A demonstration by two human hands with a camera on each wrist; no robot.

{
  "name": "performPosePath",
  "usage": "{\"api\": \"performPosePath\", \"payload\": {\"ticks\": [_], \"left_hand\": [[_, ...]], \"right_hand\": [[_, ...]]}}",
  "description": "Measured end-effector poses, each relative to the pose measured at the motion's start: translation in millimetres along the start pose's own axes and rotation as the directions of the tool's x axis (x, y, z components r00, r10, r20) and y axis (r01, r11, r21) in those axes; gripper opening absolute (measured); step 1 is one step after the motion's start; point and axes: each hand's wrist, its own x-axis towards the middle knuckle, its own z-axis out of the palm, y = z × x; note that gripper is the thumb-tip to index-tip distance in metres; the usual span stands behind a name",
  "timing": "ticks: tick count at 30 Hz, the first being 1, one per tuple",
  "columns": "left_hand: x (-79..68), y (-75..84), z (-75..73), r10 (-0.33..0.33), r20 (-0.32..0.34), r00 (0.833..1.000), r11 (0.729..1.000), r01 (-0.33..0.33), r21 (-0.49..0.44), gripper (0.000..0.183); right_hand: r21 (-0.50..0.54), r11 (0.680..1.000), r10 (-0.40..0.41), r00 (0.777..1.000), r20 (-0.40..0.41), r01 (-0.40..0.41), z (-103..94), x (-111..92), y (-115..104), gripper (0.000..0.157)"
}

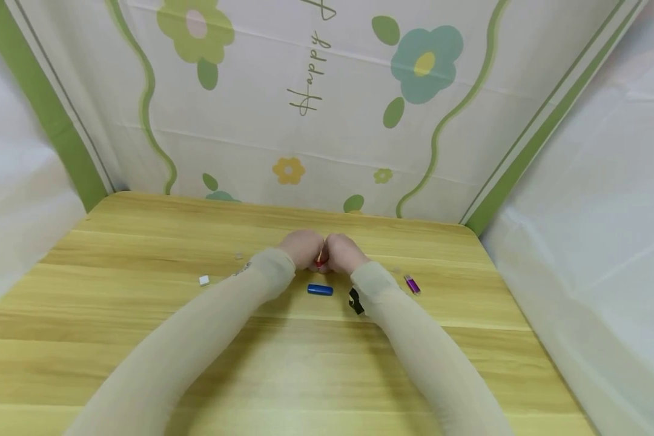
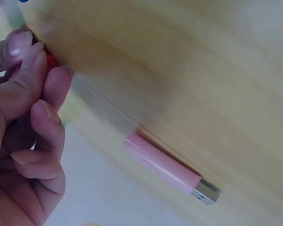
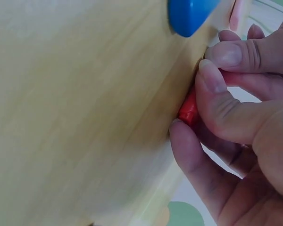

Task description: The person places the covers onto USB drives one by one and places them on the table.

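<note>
Both hands meet over the far middle of the table, knuckles close together. Between the thumb and finger of the right hand (image 1: 344, 251) is a small red USB stick (image 3: 188, 110), mostly covered by fingers. The left hand (image 1: 302, 247) pinches its other end, and a bit of red shows between the fingers in the left wrist view. A blue USB stick (image 1: 320, 290) lies on the table just nearer than the hands. In the left wrist view a pink USB stick (image 2: 165, 162) with a bare metal plug lies beside the left hand.
Right of the hands lies a purple USB stick (image 1: 412, 284). A black piece (image 1: 356, 301) is partly covered by the right sleeve. To the left are a small white square piece (image 1: 204, 280) and a pale piece (image 1: 238, 255). A patterned curtain (image 1: 327, 139) hangs behind the wooden table (image 1: 316, 363).
</note>
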Motion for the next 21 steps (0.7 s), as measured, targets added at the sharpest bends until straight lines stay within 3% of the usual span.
{"api": "performPosePath", "payload": {"ticks": [11, 21], "left_hand": [[-0.4, 0.2, 1.9, 0.04, -0.002, 0.999, 0.997, -0.04, 0.06, 0.014], [-0.5, 5.6, 1.8, 0.01, 0.021, 1.0, 0.997, -0.012, 0.077, 0.015]], "right_hand": [[-0.006, 1.0, 0.014, 1.0, 0.004, -0.014, -0.3, -1.8, -5.2, 0.011], [-0.017, 1.0, 0.016, 1.0, -0.021, -0.016, 1.8, -2.2, -4.0, 0.014]]}}
